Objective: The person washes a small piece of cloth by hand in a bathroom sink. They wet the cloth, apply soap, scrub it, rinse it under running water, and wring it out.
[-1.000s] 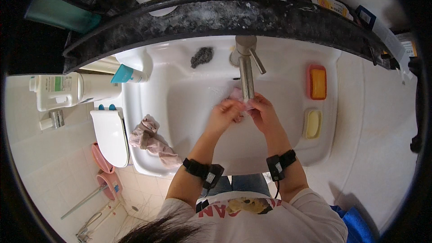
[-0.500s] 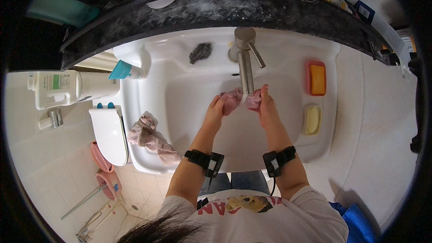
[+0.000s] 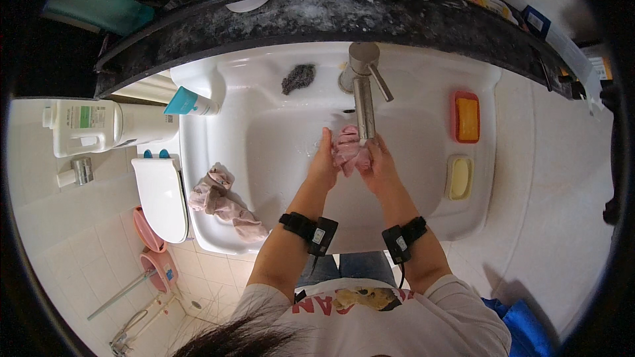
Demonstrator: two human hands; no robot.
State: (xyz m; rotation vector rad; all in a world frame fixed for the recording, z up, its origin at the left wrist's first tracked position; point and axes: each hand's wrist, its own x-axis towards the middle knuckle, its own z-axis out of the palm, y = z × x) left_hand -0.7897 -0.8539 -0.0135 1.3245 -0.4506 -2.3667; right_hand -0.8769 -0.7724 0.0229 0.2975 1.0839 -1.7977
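Under the tap (image 3: 365, 116), a wet, bunched pink sock (image 3: 349, 151) is held between my two hands over the basin. My left hand (image 3: 322, 164) grips its left side, thumb pointing up toward the tap. On the other side, the fingers of my right hand (image 3: 380, 170) close on the cloth just below the spout, and some fingertips are hidden by the cloth and tap. A little water shows at the spout's end. A second pink sock (image 3: 225, 205), with darker marks, lies crumpled on the sink's left front rim.
The white sink (image 3: 278, 178) has a dark scrubbing pad (image 3: 298, 79) at its back and a blue-white tube (image 3: 188, 102) at left. Orange soap in a red dish (image 3: 466, 118) and a pale soap bar (image 3: 459, 178) sit at right. A dark shelf (image 3: 317, 16) overhangs the back.
My hands have drawn closer together, and the sock, earlier stretched across between them, is now gathered into one bunch slightly left of the spout.
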